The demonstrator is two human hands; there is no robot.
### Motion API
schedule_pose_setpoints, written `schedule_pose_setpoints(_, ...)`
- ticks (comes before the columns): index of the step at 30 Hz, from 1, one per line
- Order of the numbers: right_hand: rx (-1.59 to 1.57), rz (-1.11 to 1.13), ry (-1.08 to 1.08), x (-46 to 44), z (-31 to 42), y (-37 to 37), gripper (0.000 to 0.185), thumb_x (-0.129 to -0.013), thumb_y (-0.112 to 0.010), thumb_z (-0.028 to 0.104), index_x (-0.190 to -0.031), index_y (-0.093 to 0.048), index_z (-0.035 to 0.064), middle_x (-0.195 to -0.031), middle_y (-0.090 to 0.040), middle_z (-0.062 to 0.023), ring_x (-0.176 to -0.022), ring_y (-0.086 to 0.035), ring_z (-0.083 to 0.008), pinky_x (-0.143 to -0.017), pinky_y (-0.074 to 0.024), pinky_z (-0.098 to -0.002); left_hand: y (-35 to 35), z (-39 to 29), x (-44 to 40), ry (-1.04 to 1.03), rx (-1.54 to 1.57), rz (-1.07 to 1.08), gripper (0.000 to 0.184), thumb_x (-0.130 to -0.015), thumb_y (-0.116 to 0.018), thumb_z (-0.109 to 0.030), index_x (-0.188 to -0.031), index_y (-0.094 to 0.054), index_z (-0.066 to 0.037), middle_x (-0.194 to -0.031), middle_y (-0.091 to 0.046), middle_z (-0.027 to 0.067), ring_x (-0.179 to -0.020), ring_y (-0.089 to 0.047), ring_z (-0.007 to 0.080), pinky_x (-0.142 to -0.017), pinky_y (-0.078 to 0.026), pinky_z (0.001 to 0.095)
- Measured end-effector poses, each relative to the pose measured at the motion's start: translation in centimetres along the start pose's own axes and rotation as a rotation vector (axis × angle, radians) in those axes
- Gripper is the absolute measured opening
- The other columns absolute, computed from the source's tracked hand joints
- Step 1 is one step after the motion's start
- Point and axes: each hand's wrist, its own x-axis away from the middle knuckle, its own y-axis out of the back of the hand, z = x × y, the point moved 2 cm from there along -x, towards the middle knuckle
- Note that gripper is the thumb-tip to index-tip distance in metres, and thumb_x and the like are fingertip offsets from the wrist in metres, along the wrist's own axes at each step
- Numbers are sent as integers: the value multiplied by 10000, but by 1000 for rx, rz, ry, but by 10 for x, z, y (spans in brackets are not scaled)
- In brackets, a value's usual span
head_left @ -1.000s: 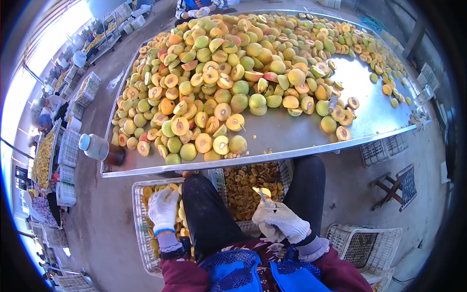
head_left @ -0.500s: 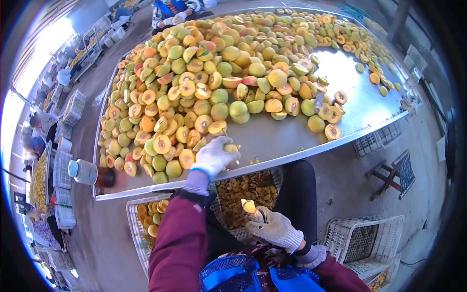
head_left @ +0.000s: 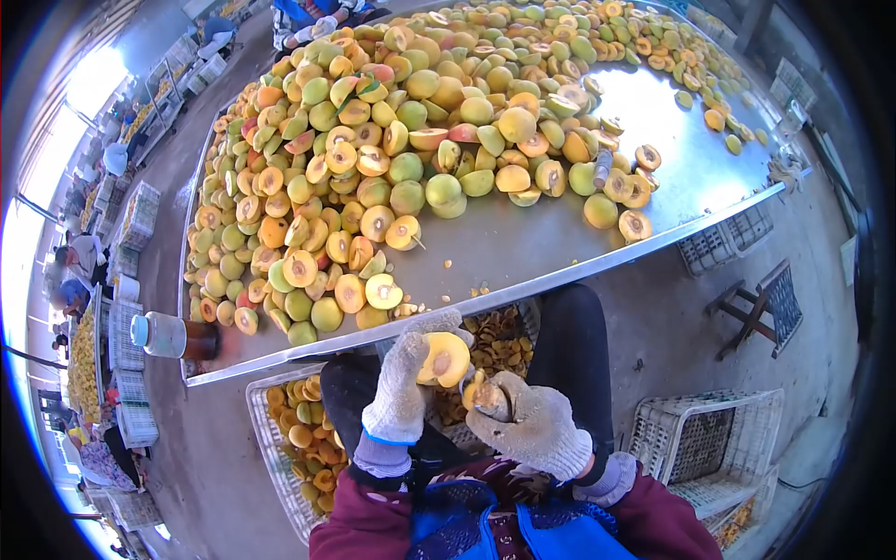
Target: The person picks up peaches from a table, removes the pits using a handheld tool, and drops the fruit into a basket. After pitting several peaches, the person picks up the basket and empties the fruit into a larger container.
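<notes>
My left hand (head_left: 403, 383), in a white knit glove, holds a halved yellow fruit (head_left: 444, 359) with its cut face showing. Close beside it, my right hand (head_left: 534, 425), in a soiled glove, is closed round a small tool (head_left: 469, 377) with a curved metal end, mostly hidden by the fingers. A bit of brownish fruit (head_left: 485, 396) sits at the right fingertips. Both hands are above my lap, over a crate of fruit pieces (head_left: 501, 338). Ahead, a heap of halved fruits (head_left: 411, 121) covers much of the metal table (head_left: 523, 243).
A crate of fruit halves (head_left: 261, 411) stands left of my legs. At the table's left corner lies a jar of brown liquid (head_left: 173, 336). On the right are a crate (head_left: 705, 439) and a folding stool (head_left: 765, 308). A co-worker's hands (head_left: 317, 30) show behind the heap.
My left hand has come back from the fruit heap to my lap with a halved fruit in it. My right hand has stayed near the lap, and the yellow piece at its tip looks different.
</notes>
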Motion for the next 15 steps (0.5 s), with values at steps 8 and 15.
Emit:
schedule_pose_setpoints(8, 156, -54, 139, 7, 5, -6, 342, -803, -698, 415, -949, -585, 128, -609, -628, -102, -563, -647, -314, -504, -499, -398, -22, -3, 28, -156, -140, 115, 615, -959, -509, -465, -1319, -470, 32, -1141, -618, 131, -1045, -595, 200, -943, -454, 324)
schedule_pose_setpoints(15, 30, 40, 91, 20, 9, -6, 346, -838, -701, 358, -1005, -589, 76, -664, -642, -98, -579, -654, -242, -540, -504, -366, -35, 4, 44, -228, -183, 24, 749, -902, -534, -570, -1362, -438, 14, -1176, -594, 173, -1075, -594, 263, -952, -470, 381)
